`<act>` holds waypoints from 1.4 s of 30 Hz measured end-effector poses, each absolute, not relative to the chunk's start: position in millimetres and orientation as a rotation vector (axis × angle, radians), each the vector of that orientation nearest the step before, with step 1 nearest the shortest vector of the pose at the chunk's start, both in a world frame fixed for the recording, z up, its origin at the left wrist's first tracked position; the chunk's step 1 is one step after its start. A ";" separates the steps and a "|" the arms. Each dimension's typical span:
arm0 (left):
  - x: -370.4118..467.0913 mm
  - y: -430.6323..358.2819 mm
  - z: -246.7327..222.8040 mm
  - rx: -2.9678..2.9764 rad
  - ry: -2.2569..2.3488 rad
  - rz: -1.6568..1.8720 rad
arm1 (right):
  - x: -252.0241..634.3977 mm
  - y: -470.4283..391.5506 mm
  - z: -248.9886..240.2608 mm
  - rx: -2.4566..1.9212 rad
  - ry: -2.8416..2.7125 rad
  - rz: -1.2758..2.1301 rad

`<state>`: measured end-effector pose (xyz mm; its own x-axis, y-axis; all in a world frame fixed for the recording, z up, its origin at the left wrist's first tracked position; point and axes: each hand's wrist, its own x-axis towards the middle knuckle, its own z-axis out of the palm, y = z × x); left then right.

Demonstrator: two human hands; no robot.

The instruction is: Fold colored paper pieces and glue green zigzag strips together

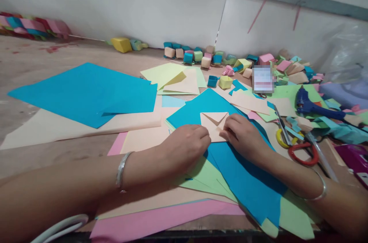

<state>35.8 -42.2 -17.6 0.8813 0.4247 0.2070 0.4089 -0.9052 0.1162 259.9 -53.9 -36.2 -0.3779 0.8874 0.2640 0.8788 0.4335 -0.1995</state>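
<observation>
Peach paper square [213, 127], part-folded w/ creased flaps, lies atop blue paper sheet [235, 162], R hand [247, 135] pinching its right edge, L hand [185, 142] curled at its left (grip unclear); folding prob. unfinished, w/ completed paper boxes [197, 56] beyond sheet.

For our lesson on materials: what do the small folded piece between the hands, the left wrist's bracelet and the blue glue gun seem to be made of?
Folded piece: matt paper, by its thin edges and sharp creases.
Bracelet: shiny and silvery, probably metal, by its bright highlights.
Glue gun: smooth, likely hard plastic, by its moulded shape and even colour.
</observation>
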 end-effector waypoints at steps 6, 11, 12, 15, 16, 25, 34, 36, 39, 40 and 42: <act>34.9 -47.2 -15.7 2.916 0.700 0.322 | 261.8 -53.3 -35.9 -1.506 -2.353 0.102; 36.0 -50.4 -7.5 2.873 0.734 0.315 | 262.8 -52.5 -34.5 -1.508 -2.348 0.111; 36.5 -50.5 -6.9 2.866 0.737 0.323 | 262.5 -52.4 -34.1 -1.506 -2.350 0.109; 37.7 -49.5 -8.0 2.881 0.698 0.349 | 261.3 -52.5 -32.9 -1.507 -2.344 0.122; 37.9 -49.0 -9.1 2.895 0.683 0.352 | 260.9 -52.6 -32.6 -1.512 -2.339 0.134; 36.2 -46.4 -16.7 2.980 0.657 0.332 | 263.2 -48.8 -32.1 -1.533 -2.199 0.263; 43.3 -45.2 -10.8 3.033 0.726 0.212 | 263.3 -46.6 -29.3 -1.516 -2.209 0.288; 44.2 -44.6 -12.8 3.075 0.707 0.218 | 263.4 -46.4 -28.8 -1.518 -2.202 0.287; 44.0 -43.2 -16.2 3.085 0.658 0.244 | 263.2 -46.4 -28.3 -1.521 -2.192 0.295; 43.9 -42.7 -17.0 3.077 0.649 0.254 | 263.1 -46.4 -28.2 -1.522 -2.190 0.305; 43.7 -41.9 -17.6 3.063 0.644 0.254 | 262.9 -46.2 -27.8 -1.522 -2.184 0.331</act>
<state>43.7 -41.9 -17.6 0.9027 0.4004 0.1575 0.4002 -0.9158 0.0345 262.9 -46.2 -27.8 -0.2861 0.9308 0.2276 0.8214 0.3606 -0.4420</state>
